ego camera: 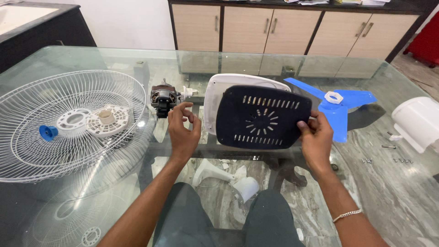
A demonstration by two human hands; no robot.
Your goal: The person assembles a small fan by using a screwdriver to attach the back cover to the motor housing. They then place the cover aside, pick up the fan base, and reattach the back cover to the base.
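My right hand (pixel 316 137) grips the right edge of a dark, slotted plastic base cover (pixel 260 116), held tilted up over the glass table (pixel 68 57). Behind the cover stands a white fan base (pixel 224 82). My left hand (pixel 183 128) hovers with fingers curled and apart, holding nothing, just in front of the fan motor (pixel 163 98) and left of the cover.
A white wire fan guard (pixel 59 123) lies at left with a blue knob (pixel 47 132) and white round parts (pixel 98 120) on it. A blue fan blade (pixel 338 107) and white housing (pixel 416 121) sit right, near several loose screws (pixel 388 158). Cabinets (pixel 274 29) stand behind.
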